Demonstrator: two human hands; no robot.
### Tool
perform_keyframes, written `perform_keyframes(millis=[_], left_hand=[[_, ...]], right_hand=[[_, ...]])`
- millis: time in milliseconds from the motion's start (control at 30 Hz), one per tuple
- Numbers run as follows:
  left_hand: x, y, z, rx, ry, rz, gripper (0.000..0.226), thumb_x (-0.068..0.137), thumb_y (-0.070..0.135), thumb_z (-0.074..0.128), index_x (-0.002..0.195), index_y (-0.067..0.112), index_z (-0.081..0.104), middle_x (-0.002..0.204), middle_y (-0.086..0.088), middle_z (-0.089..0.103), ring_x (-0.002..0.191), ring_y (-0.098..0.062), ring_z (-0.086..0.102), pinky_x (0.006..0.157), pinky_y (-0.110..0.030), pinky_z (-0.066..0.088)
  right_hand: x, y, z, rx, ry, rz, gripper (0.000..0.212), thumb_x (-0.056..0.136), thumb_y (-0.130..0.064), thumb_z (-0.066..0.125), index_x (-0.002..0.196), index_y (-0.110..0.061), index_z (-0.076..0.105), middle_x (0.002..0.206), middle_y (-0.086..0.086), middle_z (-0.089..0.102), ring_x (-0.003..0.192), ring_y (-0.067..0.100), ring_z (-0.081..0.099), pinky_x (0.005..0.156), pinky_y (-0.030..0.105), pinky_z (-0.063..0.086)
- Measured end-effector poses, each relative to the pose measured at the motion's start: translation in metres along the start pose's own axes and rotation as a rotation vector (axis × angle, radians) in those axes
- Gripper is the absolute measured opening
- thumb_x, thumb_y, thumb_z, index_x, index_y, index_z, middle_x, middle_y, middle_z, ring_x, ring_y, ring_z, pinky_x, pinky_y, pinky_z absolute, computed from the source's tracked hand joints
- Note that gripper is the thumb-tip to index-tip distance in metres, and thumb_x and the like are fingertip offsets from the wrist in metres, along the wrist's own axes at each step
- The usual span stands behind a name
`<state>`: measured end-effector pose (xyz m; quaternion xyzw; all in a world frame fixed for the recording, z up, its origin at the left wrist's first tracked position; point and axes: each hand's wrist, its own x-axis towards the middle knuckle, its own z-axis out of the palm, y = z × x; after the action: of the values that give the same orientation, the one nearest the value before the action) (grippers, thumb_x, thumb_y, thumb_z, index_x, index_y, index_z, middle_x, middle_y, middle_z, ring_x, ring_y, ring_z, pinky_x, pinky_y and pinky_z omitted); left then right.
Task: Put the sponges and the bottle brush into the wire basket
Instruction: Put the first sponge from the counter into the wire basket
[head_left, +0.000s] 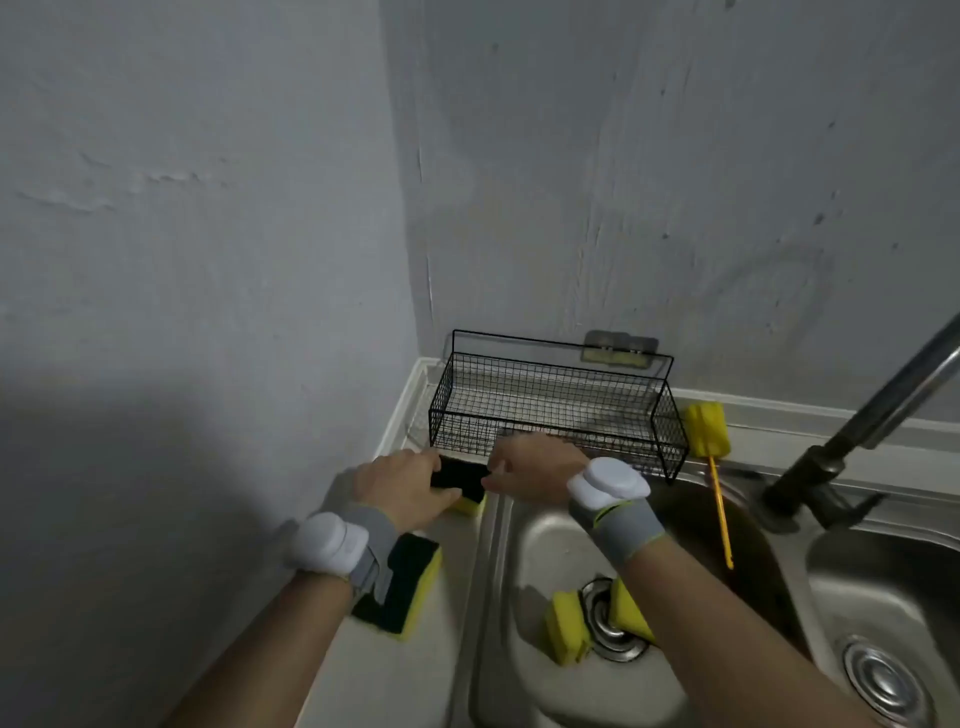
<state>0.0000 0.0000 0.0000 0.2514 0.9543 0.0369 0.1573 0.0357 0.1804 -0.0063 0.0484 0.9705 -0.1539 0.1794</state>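
A black wire basket (556, 387) stands in the corner against the wall, with nothing visible inside. Just in front of it, my left hand (402, 486) and my right hand (535, 467) grip the two ends of a yellow sponge with a dark scrub face (462, 480). A second such sponge (410, 587) lies on the counter under my left wrist. Two more yellow sponges (566, 626) (628, 610) stand in the left sink bowl beside the drain. The bottle brush (707, 431), yellow foam head and orange handle, leans at the basket's right end over the sink.
A steel double sink (498, 571) fills the lower right. Its grey tap (852, 441) slants up to the right edge. Pale walls meet in the corner behind the basket. A small holder (618, 348) is stuck on the wall above the basket.
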Motion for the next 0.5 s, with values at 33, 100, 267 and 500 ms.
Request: perform_keyframes(millis=[33, 100, 267, 500], left_hand=[[0.002, 0.001, 0.001, 0.012, -0.002, -0.006, 0.056, 0.09, 0.061, 0.047, 0.134, 0.027, 0.049, 0.134, -0.003, 0.057, 0.119, -0.026, 0.057, 0.079, -0.032, 0.039], [0.013, -0.002, 0.009, 0.025, -0.002, -0.008, 0.057, 0.09, 0.06, 0.048, 0.136, 0.027, 0.047, 0.134, -0.002, 0.056, 0.118, -0.026, 0.057, 0.076, -0.032, 0.038], [0.037, -0.002, 0.025, 0.07, -0.024, 0.005, 0.059, 0.087, 0.05, 0.053, 0.139, 0.024, 0.042, 0.139, -0.006, 0.05, 0.121, -0.029, 0.053, 0.089, -0.035, 0.042], [0.057, -0.007, 0.055, 0.038, -0.025, 0.001, 0.057, 0.075, 0.046, 0.061, 0.127, 0.027, 0.048, 0.136, -0.003, 0.046, 0.122, -0.028, 0.044, 0.098, -0.039, 0.042]], right_hand=[[0.004, 0.0, 0.002, -0.003, -0.004, 0.006, 0.041, 0.091, -0.051, 0.054, 0.123, -0.025, 0.059, 0.125, 0.004, 0.063, 0.11, 0.028, 0.061, 0.088, 0.038, 0.051], [0.016, 0.002, 0.009, -0.002, 0.009, 0.013, 0.042, 0.09, -0.05, 0.055, 0.124, -0.026, 0.058, 0.123, 0.004, 0.064, 0.107, 0.028, 0.062, 0.08, 0.036, 0.049], [0.038, 0.008, 0.028, 0.039, 0.041, 0.024, 0.048, 0.086, -0.049, 0.06, 0.128, -0.025, 0.053, 0.122, 0.008, 0.062, 0.105, 0.031, 0.062, 0.072, 0.035, 0.043], [0.054, 0.006, 0.046, 0.051, 0.022, 0.026, 0.056, 0.081, -0.042, 0.067, 0.13, -0.02, 0.049, 0.125, 0.012, 0.056, 0.112, 0.035, 0.059, 0.085, 0.043, 0.05]])
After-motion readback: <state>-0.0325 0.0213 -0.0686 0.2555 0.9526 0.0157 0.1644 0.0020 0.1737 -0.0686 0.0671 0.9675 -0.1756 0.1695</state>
